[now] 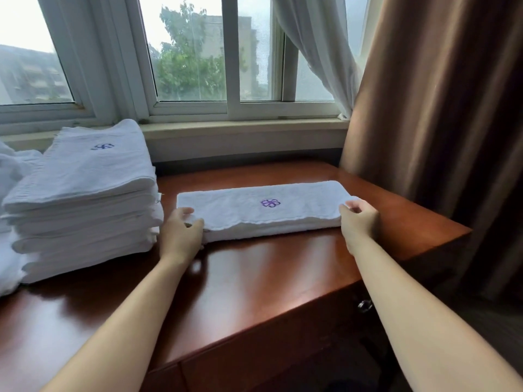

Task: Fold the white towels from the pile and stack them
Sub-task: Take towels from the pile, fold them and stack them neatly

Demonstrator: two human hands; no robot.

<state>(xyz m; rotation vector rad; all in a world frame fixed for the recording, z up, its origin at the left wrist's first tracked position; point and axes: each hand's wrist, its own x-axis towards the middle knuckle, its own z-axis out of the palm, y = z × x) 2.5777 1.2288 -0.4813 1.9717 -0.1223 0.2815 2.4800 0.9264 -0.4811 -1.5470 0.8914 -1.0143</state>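
Note:
A white towel (254, 213) with a purple emblem lies folded into a long band across the middle of the brown wooden table (254, 278). My left hand (181, 233) grips its left end, thumb on top and fingers curled at the edge. My right hand (358, 219) pinches its right end. To the left stands a tall stack of folded white towels (85, 199), the top one showing a blue emblem. Loose white towels (11, 171) lie bunched behind and left of the stack.
The table's right edge falls off close to my right hand. A brown curtain (441, 108) hangs at the right, a white sheer (317, 46) beside it. A window sill (243, 128) runs behind the table. A drawer handle (364, 305) shows below the table front.

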